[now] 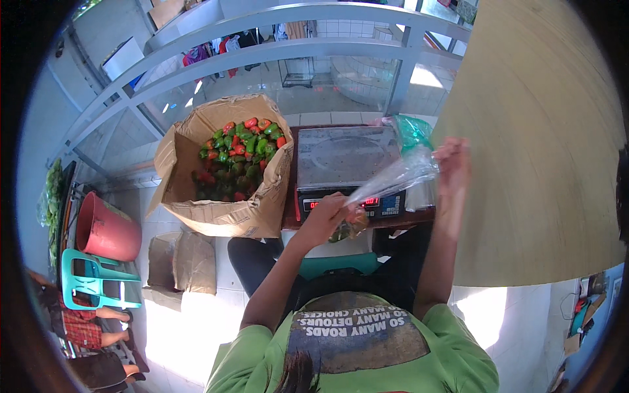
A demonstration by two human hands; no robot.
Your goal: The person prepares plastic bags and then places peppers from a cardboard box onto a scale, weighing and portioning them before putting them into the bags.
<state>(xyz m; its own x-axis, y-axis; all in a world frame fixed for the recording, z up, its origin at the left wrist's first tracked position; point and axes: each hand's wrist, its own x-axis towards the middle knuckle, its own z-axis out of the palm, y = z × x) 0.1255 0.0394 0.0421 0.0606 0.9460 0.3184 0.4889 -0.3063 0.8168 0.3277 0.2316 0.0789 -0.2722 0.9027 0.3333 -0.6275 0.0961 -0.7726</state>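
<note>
My left hand (322, 221) is closed around the lower part of a clear plastic bag (390, 178), in front of the weighing scale's display. Below that hand hangs the bag's filled end, with green and reddish pieces (342, 230) that look like peppers. Stretched up and to the right, the bag's other end reaches my right hand (452, 164), which is slightly blurred and pinches it. Behind the bag stands a digital scale (347, 154) with a bare, worn metal plate and lit red digits, partly covered by the bag.
Left of the scale, a cardboard box (259, 219) holds many red and green peppers (242, 147). Green and clear plastic bags (413, 131) lie behind my right hand. A wooden panel (537, 150) rises at right. A red bin (108, 229), turquoise chair (92, 281) and small carton (195, 262) stand left.
</note>
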